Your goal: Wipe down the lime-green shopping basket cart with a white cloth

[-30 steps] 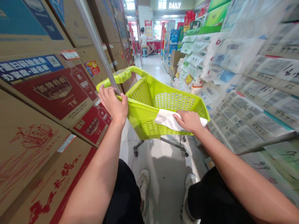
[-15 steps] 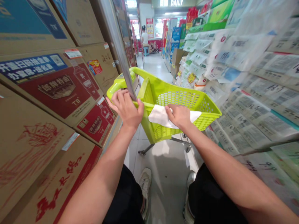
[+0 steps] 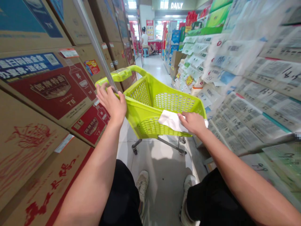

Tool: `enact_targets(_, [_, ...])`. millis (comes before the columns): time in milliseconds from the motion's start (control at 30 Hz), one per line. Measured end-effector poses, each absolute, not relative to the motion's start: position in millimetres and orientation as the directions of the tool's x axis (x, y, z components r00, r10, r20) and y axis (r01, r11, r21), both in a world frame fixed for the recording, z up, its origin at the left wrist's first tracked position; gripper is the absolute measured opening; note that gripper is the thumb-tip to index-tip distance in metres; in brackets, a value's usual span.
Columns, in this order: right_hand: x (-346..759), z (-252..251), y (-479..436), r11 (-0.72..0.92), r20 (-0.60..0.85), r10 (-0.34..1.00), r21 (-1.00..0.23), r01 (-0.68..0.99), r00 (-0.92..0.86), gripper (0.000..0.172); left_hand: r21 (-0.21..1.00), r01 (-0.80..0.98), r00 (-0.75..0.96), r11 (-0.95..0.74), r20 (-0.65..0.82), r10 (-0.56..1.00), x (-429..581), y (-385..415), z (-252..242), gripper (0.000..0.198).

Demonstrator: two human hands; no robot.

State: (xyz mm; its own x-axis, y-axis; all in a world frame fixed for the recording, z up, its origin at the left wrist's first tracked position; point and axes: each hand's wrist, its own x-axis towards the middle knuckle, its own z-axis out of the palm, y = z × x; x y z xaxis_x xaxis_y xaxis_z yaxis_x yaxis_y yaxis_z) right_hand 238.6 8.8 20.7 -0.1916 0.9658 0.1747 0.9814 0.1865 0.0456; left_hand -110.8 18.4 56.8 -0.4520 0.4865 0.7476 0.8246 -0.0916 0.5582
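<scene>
A lime-green shopping cart [image 3: 145,108] stands turned sideways in the aisle before me, its basket showing nothing inside. My left hand [image 3: 113,102] grips the cart's near corner by the handle [image 3: 117,75], next to a tall metal pole [image 3: 94,40] that rises there. Its thumb lies along the rim. In my right hand [image 3: 193,122] is a white cloth [image 3: 171,121], pressed over the cart's side rim toward its far end. Part of the cloth is hidden under the fingers.
Stacked cardboard boxes [image 3: 49,89] wall the left side close to my left arm. Packs of tissue paper [image 3: 244,110] pile up on the right. Cart wheels [image 3: 134,150] rest on the tiled floor. A person [image 3: 144,39] sits on a blue stool [image 3: 146,51] far down the aisle.
The cart has swung to a more sideways angle, its handle end shifting left with my left hand. My right hand has slid the cloth rightward along the rim.
</scene>
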Motion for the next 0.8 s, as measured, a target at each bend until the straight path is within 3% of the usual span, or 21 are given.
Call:
enact_targets(267, [212.8, 28.1, 16.1, 0.101, 0.221, 0.971, -0.020, 0.995, -0.094, 0.069, 0.504, 0.857, -0.409, -0.109, 0.792, 0.453, -89.5, 5.2, 55.7, 0.019])
enact_targets(500, [142.8, 33.6, 1.2, 0.343, 0.375, 0.881, -0.088, 0.935, -0.287, 0.064, 0.497, 0.860, -0.386, -0.116, 0.782, 0.490, -73.3, -14.5, 50.1, 0.021])
enact_targets(800, [174.0, 24.8, 1.7, 0.397, 0.320, 0.865, 0.032, 0.917, -0.386, 0.060, 0.498, 0.862, -0.394, -0.093, 0.775, 0.494, -103.5, 1.2, 58.7, 0.017])
